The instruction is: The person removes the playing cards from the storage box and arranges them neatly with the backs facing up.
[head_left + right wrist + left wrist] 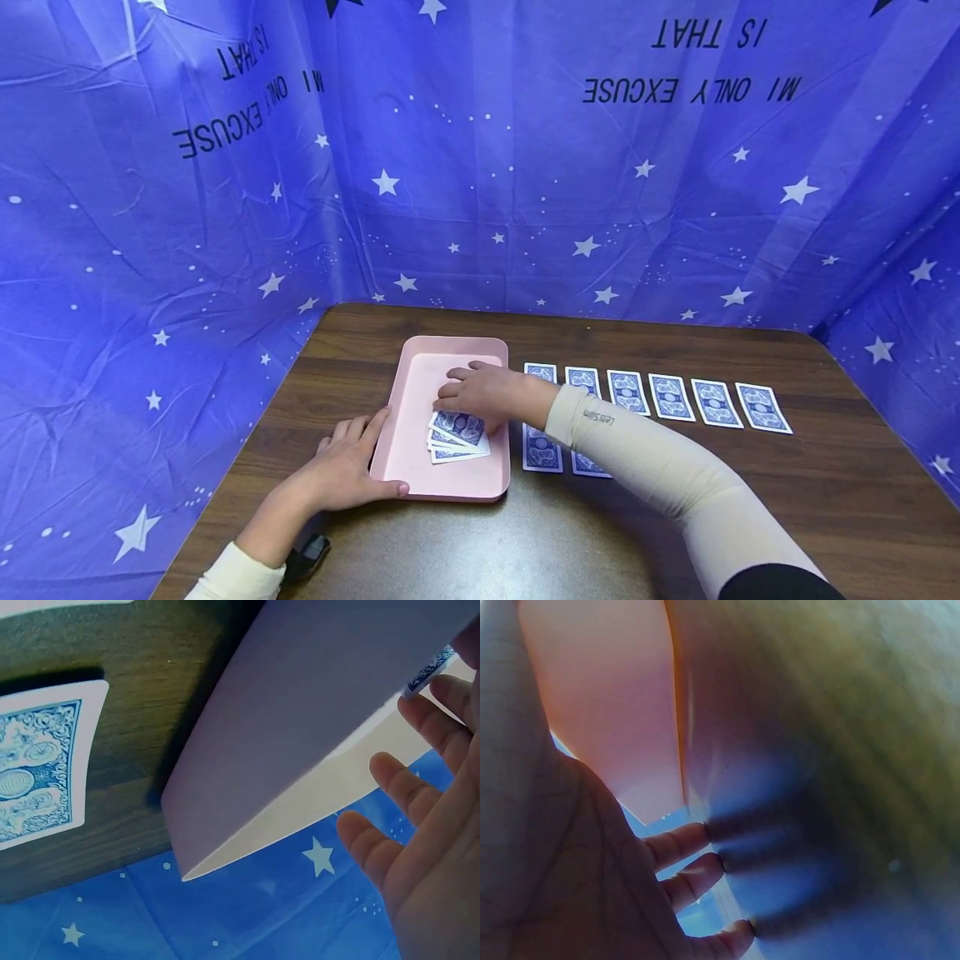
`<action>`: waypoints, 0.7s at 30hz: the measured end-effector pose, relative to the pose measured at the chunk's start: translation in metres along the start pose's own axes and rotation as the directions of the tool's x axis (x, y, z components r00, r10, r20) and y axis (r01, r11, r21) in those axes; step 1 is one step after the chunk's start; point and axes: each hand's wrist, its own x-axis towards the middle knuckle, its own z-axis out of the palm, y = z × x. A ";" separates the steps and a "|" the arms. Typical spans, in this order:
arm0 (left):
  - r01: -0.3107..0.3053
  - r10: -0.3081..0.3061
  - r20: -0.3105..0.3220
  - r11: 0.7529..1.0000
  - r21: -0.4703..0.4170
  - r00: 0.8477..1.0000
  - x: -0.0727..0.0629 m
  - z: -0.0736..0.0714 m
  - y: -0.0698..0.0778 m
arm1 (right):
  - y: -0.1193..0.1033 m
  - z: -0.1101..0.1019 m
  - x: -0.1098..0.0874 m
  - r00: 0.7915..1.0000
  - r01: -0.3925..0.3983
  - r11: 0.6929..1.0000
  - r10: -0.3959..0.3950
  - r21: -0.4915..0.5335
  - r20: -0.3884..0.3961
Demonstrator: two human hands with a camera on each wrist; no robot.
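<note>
A pink tray (420,483) sits on the table with several blue-backed playing cards (459,427) lying overlapped inside it. My right hand (483,392) is over the tray, pinching a playing card (431,671) between thumb and index finger while the other fingers stick out. In the head view that hand hides part of the cards. My left hand (347,462) rests against the tray's left side, thumb spread to the near-left corner. The left wrist view has its fingers (676,846) extended near the tray's wall.
To the tray's right, face-down cards (715,403) lie in a far row. Nearer cards (542,450) are partly covered by my right forearm. A blue star-patterned curtain (480,167) hangs around the wooden table (360,333). A black object (309,557) is beside my left wrist.
</note>
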 end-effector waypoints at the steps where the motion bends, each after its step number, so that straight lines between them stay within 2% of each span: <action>1: -0.002 0.002 -0.002 1.000 0.002 1.000 0.000 0.000 0.000 | 0.000 0.000 -0.002 1.000 -0.008 1.000 0.008 0.006 -0.005; 7: -0.014 0.014 -0.010 1.000 0.005 1.000 -0.001 0.000 0.001 | -0.002 -0.005 -0.014 0.997 -0.055 0.996 0.058 0.076 -0.042; 14: -0.003 0.003 -0.002 1.000 0.002 1.000 -0.001 -0.001 0.002 | 0.001 -0.013 -0.031 0.988 -0.114 0.988 0.124 0.103 -0.090; 21: 0.009 -0.009 -0.002 1.000 -0.009 1.000 0.000 0.000 0.001 | 0.009 -0.020 -0.060 0.970 -0.169 0.963 0.200 0.210 -0.140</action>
